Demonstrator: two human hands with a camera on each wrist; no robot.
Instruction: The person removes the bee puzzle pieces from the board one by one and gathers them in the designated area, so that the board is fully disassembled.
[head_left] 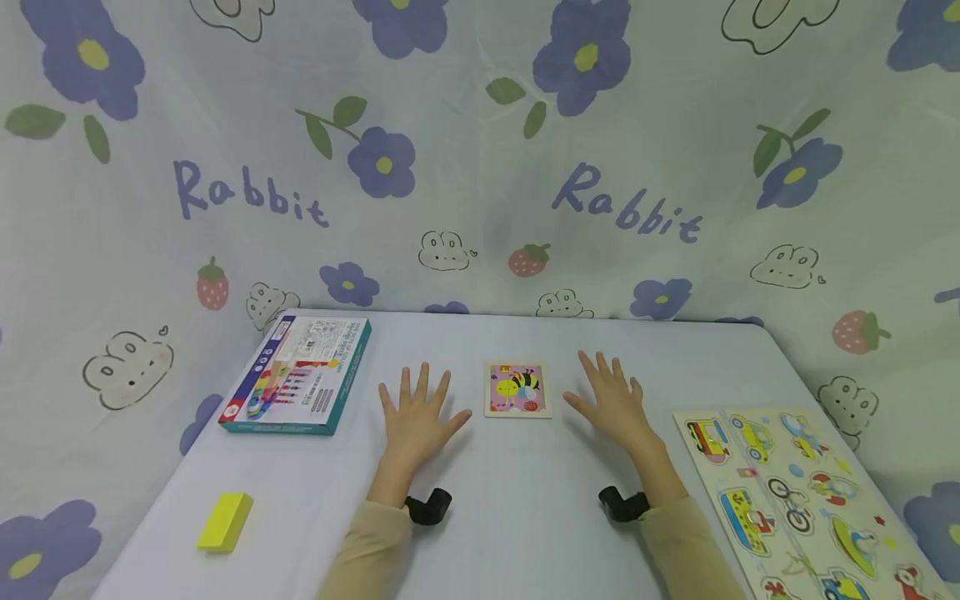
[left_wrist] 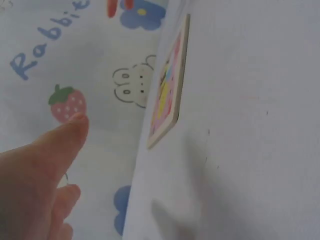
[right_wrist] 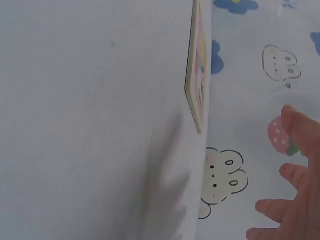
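A small square bee puzzle (head_left: 518, 390) with a pale wooden rim lies flat on the white table between the two hands. To its left, my left hand (head_left: 417, 418) is spread with straight fingers, holding nothing. My right hand (head_left: 613, 405) is spread too, on the puzzle's right side, apart from it and with nothing in it. In the left wrist view the puzzle (left_wrist: 169, 82) appears edge-on, beyond the left thumb (left_wrist: 65, 137). From the right wrist, the puzzle (right_wrist: 197, 65) shows as a thin slab, with the right hand (right_wrist: 295, 185) at the lower right.
A boxed toy set (head_left: 300, 375) lies at the table's back left. Nearer on that side is a yellow block (head_left: 225, 522). A large vehicle puzzle board (head_left: 806, 500) covers the front right. Behind the table hangs a cloth (head_left: 480, 167) with flowers and rabbits.
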